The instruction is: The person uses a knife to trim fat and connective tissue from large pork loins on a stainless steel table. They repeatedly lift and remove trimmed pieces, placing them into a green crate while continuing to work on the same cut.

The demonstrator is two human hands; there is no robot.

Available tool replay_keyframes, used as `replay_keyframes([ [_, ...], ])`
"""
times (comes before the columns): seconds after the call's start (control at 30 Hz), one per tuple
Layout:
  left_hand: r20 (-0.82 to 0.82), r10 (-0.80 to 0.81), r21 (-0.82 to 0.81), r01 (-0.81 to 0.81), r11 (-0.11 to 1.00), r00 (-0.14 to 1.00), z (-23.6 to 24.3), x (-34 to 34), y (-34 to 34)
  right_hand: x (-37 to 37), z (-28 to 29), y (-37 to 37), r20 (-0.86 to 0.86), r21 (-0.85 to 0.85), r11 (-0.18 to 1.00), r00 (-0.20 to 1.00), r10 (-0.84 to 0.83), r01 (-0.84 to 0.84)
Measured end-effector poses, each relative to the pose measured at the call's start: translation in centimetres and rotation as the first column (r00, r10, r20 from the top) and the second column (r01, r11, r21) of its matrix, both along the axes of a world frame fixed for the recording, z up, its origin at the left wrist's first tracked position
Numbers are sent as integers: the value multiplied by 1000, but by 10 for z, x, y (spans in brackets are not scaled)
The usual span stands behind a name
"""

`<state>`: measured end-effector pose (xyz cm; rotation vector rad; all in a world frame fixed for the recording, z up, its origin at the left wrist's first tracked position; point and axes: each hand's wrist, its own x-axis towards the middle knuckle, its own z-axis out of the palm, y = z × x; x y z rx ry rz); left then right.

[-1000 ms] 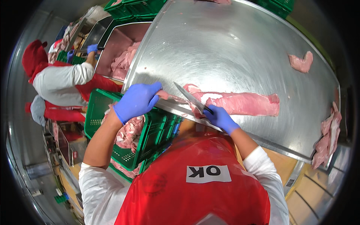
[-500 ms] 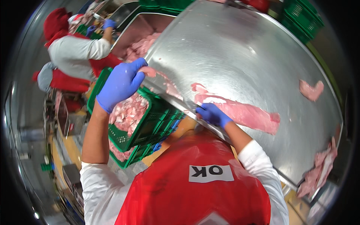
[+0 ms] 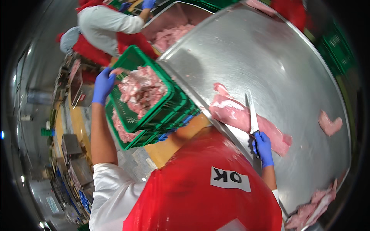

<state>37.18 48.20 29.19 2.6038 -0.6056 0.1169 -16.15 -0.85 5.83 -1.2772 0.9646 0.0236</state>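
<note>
My left hand [image 3: 103, 87], in a blue glove, is at the left rim of the top green crate [image 3: 133, 125]. Its fingers are closed on a small pink strip of meat [image 3: 120, 71], whose far end lies over the trimmings [image 3: 142, 90] in that crate. In my gloved right hand [image 3: 264, 148] is a pair of scissors [image 3: 253, 117] with dark handles, its blades parted and pointing away from me. Under and beside the blades, a long pink piece of meat [image 3: 235, 114] with white fat lies on the steel table [image 3: 304, 92] near its front edge.
A second green crate [image 3: 122, 140] with meat stands beneath the first, left of the table. A steel bin [image 3: 189, 13] holds more meat at the far left, near a co-worker [image 3: 102, 27]. Smaller meat pieces [image 3: 329, 123] lie at right, and green crates [image 3: 339, 50] stand beyond.
My left hand has moved left and down from the table edge to the crate with the strip. My right hand has moved right and back, and the scissors' blades now show over the meat.
</note>
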Motion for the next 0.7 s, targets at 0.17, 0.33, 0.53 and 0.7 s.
replay_keyframes([
  [0.17,-242,111,484,21,875,964,-95,23,100,-24,5,-10,-30,-50,998,999,-37,36],
  [0.33,-38,60,10,-60,998,997,-139,-9,-9,-25,25,4,-127,1,1000,992,30,-30],
  [0.53,-1,-396,-115,393,912,918,-158,-142,-182,0,40,13,-187,18,993,975,117,-116],
  [0.7,-113,-473,-83,466,881,874,-183,-192,-195,3,38,0,-191,30,986,968,165,-162],
])
